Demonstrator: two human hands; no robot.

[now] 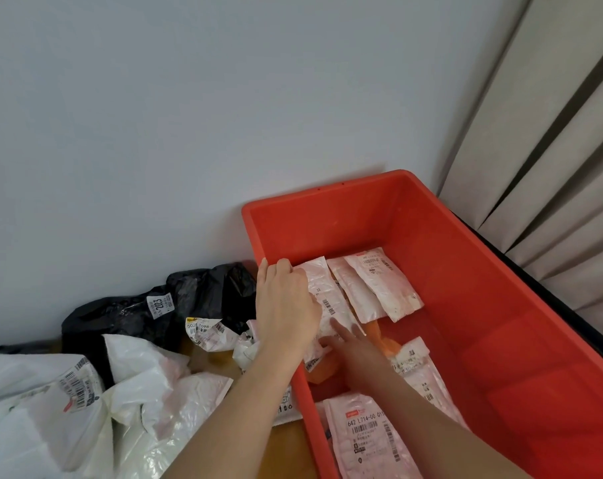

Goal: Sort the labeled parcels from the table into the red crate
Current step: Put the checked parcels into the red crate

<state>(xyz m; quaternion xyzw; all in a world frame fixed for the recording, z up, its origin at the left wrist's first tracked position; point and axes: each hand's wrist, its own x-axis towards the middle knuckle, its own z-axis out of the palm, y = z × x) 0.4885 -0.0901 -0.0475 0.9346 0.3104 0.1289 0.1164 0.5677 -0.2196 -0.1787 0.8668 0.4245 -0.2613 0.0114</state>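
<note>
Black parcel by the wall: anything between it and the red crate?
Partly. The left hand and forearm cross the red crate near rim, right beside the black parcel. Small crumpled labeled parcels lie in front of it. Nothing visible above the rim otherwise.

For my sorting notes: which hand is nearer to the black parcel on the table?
Left. The left hand is at the red crate wall beside the black parcel; the right hand is inside the crate.

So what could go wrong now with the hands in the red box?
The white parcel under the left hand leans on the red crate wall and might slip back out. The right hand might shove aside parcels already inside. The black bag on the table could get forgotten.
</note>
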